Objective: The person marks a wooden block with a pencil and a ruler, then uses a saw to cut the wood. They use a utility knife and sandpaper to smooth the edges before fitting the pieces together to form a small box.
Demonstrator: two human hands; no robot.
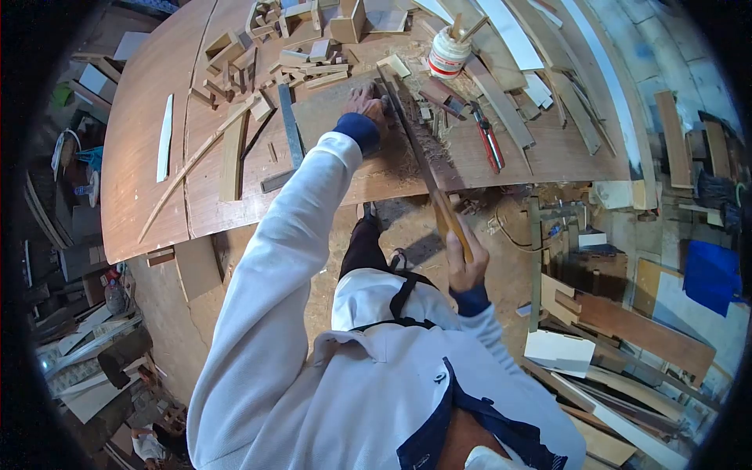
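My right hand [468, 258] is closed around the yellowish wooden handle of a handsaw [415, 149]. Its long, narrow blade shows nearly edge-on and runs up across the near edge of the table. Left of the blade, my left hand [368, 106] holds down a flat brown wooden board [317, 110], fingers bent and close beside the saw. Part of the board is hidden under that hand and sleeve. Sawdust and small offcuts lie along the blade's right side. A dark try square [291, 129] lies to the left of my left forearm.
On the wooden table [141, 117] lie small wood blocks [317, 70], a long thin strip [196, 172] and a white strip [164, 137]. To the right are a white glue tub [449, 55], red-and-black pliers [487, 137] and several planks [501, 102]. Scrap boards [642, 321] crowd the floor.
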